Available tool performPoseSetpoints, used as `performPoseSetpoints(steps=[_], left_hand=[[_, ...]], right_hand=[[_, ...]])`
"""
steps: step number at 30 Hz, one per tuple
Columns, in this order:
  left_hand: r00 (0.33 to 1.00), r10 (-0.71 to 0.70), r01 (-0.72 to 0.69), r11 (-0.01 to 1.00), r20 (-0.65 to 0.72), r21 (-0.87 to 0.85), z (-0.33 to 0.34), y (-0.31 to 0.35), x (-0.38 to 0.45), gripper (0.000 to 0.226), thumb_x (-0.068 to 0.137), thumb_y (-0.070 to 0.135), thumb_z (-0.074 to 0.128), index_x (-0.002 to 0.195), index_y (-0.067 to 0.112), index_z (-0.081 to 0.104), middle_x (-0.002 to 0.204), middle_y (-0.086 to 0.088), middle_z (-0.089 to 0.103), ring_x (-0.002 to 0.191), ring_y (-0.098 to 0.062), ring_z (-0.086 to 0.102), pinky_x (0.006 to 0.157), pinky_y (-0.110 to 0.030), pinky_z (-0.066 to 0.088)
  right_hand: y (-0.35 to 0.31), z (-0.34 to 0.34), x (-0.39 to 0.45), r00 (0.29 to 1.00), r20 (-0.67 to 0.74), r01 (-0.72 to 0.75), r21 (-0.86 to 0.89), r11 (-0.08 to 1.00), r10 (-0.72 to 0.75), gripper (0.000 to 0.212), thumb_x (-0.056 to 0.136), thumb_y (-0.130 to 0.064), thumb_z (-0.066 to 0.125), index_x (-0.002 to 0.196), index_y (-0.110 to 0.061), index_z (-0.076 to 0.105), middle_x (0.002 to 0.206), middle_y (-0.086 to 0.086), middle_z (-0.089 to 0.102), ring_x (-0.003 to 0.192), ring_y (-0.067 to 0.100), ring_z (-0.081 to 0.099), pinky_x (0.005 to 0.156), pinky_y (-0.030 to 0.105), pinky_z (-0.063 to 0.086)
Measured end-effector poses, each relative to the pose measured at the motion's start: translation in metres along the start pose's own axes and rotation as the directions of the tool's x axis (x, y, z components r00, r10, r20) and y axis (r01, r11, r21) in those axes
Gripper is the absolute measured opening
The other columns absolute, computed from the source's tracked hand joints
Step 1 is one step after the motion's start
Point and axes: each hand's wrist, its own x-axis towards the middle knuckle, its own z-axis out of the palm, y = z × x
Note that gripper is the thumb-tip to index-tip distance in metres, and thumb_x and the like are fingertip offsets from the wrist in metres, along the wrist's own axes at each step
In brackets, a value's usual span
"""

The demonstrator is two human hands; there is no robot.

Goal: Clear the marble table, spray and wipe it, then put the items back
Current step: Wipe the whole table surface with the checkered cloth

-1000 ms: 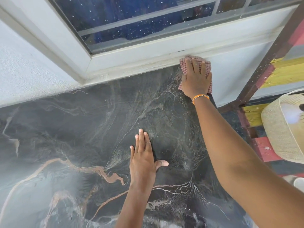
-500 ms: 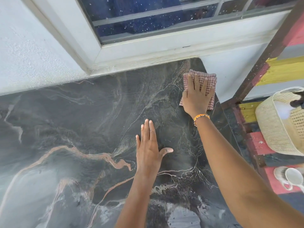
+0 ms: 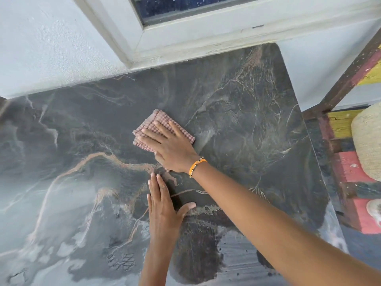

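Right hand (image 3: 172, 146) flat, pressing cloth (image 3: 152, 125) on marble table (image 3: 247, 124).

A folded checked cloth (image 3: 156, 124) lies on the dark marble table (image 3: 237, 112).

One head-worn wide-angle view looks steeply down from close above the marble table (image 3: 237, 104), facing the wall and window frame (image 3: 185, 36) along the table's far edge. The table's right edge and far right corner fall inside the frame; its left and near edges run out of view.
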Motion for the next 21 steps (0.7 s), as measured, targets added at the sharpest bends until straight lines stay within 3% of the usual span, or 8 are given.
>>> performPoseSetpoints(steps=[3, 6, 11, 14, 16, 18, 21], left_hand=[[1.000, 0.003, -0.003, 1.000, 0.012, 0.008, -0.001, 0.002, -0.004, 0.112, 0.064, 0.071, 0.039, 0.147, 0.007, -0.001, 0.157, -0.007, -0.008, 0.145, -0.022, -0.007, 0.117, -0.044, 0.008], [0.999, 0.031, -0.032, 0.999, 0.021, 0.010, -0.002, 0.001, -0.004, 0.109, 0.067, 0.068, 0.041, 0.147, 0.007, -0.001, 0.157, -0.009, -0.011, 0.145, -0.023, -0.010, 0.117, -0.043, 0.005], [0.999, 0.043, -0.043, 0.999, -0.005, -0.014, -0.003, 0.002, -0.006, 0.107, 0.068, 0.064, 0.045, 0.147, 0.008, -0.002, 0.157, -0.008, -0.012, 0.145, -0.022, -0.010, 0.117, -0.042, 0.002], [0.999, 0.050, -0.050, 0.999, -0.018, -0.005, -0.001, -0.001, -0.006, 0.110, 0.066, 0.069, 0.039, 0.147, 0.007, -0.002, 0.157, -0.009, -0.009, 0.145, -0.024, -0.008, 0.117, -0.043, 0.005], [0.998, 0.057, -0.058, 0.998, -0.025, -0.021, 0.001, -0.003, -0.007, 0.113, 0.064, 0.073, 0.035, 0.147, 0.006, -0.002, 0.157, -0.010, -0.007, 0.145, -0.024, -0.006, 0.118, -0.043, 0.006], [0.996, 0.071, -0.075, 0.995, -0.059, -0.068, 0.002, -0.003, -0.010, 0.110, 0.066, 0.070, 0.039, 0.147, 0.006, -0.001, 0.157, -0.010, -0.005, 0.145, -0.022, -0.005, 0.118, -0.042, 0.007], [0.984, 0.086, -0.108, 0.984, -0.154, -0.138, 0.000, -0.007, -0.019, 0.092, 0.077, 0.054, 0.055, 0.147, 0.010, 0.013, 0.157, -0.008, 0.007, 0.145, -0.023, 0.008, 0.116, -0.043, 0.018]], right_hand=[[0.028, -0.003, -0.031, 0.994, -0.060, -0.088, 0.019, 0.996, 0.088, 0.065, 0.091, -0.030, 0.036, 0.149, -0.030, 0.007, 0.156, -0.009, 0.021, 0.147, 0.021, 0.008, 0.119, 0.049, 0.002], [0.078, -0.013, -0.060, 0.945, -0.111, -0.306, 0.033, 0.952, 0.307, 0.062, 0.092, -0.033, 0.034, 0.149, -0.031, 0.010, 0.158, -0.009, 0.014, 0.147, 0.020, 0.005, 0.118, 0.048, -0.002], [0.148, -0.027, -0.121, 0.719, -0.189, -0.663, 0.102, 0.742, 0.669, 0.063, 0.090, -0.034, 0.036, 0.148, -0.027, 0.014, 0.159, 0.002, 0.012, 0.146, 0.028, 0.008, 0.117, 0.049, 0.000], [0.149, -0.025, -0.155, 0.532, -0.210, -0.810, 0.155, 0.565, 0.820, 0.065, 0.087, -0.035, 0.030, 0.149, -0.020, 0.016, 0.158, 0.010, 0.013, 0.145, 0.032, 0.009, 0.117, 0.052, 0.004], [0.129, -0.019, -0.163, 0.469, -0.190, -0.846, 0.185, 0.501, 0.862, 0.064, 0.090, -0.034, 0.030, 0.149, -0.018, 0.012, 0.158, 0.010, 0.010, 0.145, 0.033, 0.006, 0.116, 0.054, 0.003], [0.101, -0.011, -0.159, 0.515, -0.176, -0.824, 0.168, 0.541, 0.839, 0.064, 0.093, -0.033, 0.033, 0.150, -0.018, 0.009, 0.159, 0.009, 0.008, 0.146, 0.032, 0.004, 0.116, 0.055, 0.001], [0.050, 0.001, -0.136, 0.646, -0.155, -0.737, 0.130, 0.664, 0.747, 0.064, 0.093, -0.034, 0.033, 0.150, -0.020, 0.008, 0.159, 0.006, 0.006, 0.146, 0.029, 0.003, 0.115, 0.053, -0.002]])
